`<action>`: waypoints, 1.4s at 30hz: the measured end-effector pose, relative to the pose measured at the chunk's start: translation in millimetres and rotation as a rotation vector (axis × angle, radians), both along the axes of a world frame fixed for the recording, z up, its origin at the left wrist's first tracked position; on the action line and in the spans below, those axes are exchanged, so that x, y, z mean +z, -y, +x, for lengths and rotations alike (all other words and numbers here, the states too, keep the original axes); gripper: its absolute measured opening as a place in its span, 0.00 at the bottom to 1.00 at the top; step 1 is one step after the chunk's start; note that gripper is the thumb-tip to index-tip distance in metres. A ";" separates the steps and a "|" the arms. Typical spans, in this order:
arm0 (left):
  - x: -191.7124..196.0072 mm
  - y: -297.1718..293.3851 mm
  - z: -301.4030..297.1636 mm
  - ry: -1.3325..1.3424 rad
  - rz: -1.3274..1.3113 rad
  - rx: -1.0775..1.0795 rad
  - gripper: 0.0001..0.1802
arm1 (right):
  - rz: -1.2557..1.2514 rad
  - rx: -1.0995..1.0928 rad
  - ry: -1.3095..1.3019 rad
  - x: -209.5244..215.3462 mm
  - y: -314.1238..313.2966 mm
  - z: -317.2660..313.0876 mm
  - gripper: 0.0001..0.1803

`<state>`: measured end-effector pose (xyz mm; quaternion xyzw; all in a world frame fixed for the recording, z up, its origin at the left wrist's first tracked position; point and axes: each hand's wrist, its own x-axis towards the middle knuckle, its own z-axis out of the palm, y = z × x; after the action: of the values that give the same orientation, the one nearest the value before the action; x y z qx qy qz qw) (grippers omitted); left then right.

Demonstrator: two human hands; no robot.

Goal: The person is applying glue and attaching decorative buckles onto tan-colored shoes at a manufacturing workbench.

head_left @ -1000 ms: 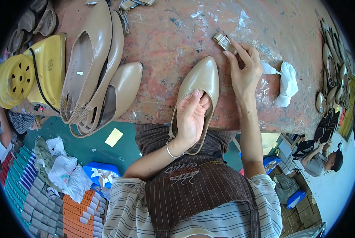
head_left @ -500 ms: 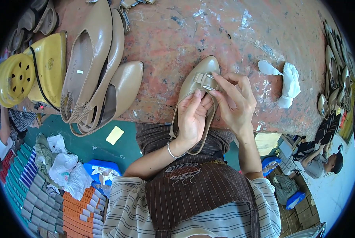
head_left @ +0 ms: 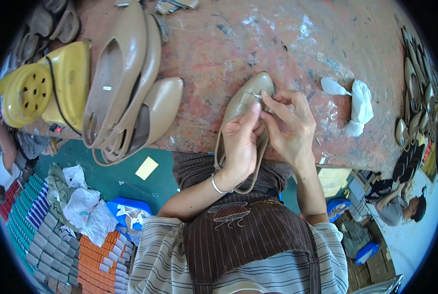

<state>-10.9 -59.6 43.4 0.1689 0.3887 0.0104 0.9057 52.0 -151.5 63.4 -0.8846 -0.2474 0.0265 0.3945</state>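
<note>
A beige pointed slingback shoe (head_left: 259, 84) lies at the table's front edge, toe away from me, its back strap hanging over my lap. My left hand (head_left: 239, 147) is closed on its opening, fingers inside and thumb up against the bow (head_left: 247, 101) on the vamp. My right hand (head_left: 295, 130) pinches the rhinestone trim (head_left: 258, 96) at the bow's right side between thumb and index finger. Both hands' fingertips nearly meet there and partly hide the bow.
More beige slingbacks (head_left: 126, 44) stand stacked at left, beside a yellow device (head_left: 72, 83) with a black cord. A white wrapped bundle (head_left: 360, 108) and a white spoon-shaped piece (head_left: 332, 86) lie at right. Shoes (head_left: 412, 85) line the far right. A co-worker (head_left: 400, 208) sits beyond.
My left thumb has moved up over the bow, covering more of it. My right fingers stay pinched at the trim, which now shows less. The whole view has shifted slightly.
</note>
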 end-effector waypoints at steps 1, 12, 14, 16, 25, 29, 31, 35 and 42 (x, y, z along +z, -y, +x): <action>1.1 4.6 3.6 -0.049 0.034 0.046 0.08 | -0.005 -0.008 0.011 0.9 2.1 -1.3 0.23; 62.9 -38.9 -21.3 0.245 -0.225 -0.463 0.18 | 0.354 -0.415 -0.215 -34.1 49.9 -33.3 0.11; 85.7 -45.4 -16.3 0.283 -0.205 -0.457 0.19 | 0.272 -0.359 -0.093 -45.2 48.3 -35.2 0.10; 105.5 -65.5 -1.5 0.321 -0.320 -0.551 0.20 | 0.187 -0.305 0.033 -45.3 44.0 -34.1 0.09; 248.8 -329.6 177.5 0.364 0.886 -0.169 0.13 | 0.269 -0.323 -0.029 -36.5 44.5 -33.0 0.08; 184.4 -301.9 170.3 -0.145 1.754 -0.283 0.30 | 0.290 -0.474 0.049 -35.2 59.4 -39.5 0.07; 108.9 -342.0 120.9 0.111 2.094 -0.772 0.24 | 0.458 -0.653 0.075 -42.7 68.9 -42.9 0.10; 32.0 -318.0 44.3 -0.144 1.934 -1.329 0.18 | 0.338 -0.754 0.059 -39.9 92.6 -8.1 0.23; 119.3 -238.6 43.0 -0.051 2.763 -0.060 0.10 | 0.154 -0.555 0.145 -45.4 97.3 37.1 0.22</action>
<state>32.1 179.1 162.7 0.9294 0.0753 0.3613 -0.0028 89.1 -248.8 18.0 -0.8856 -0.0249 -0.1644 0.4337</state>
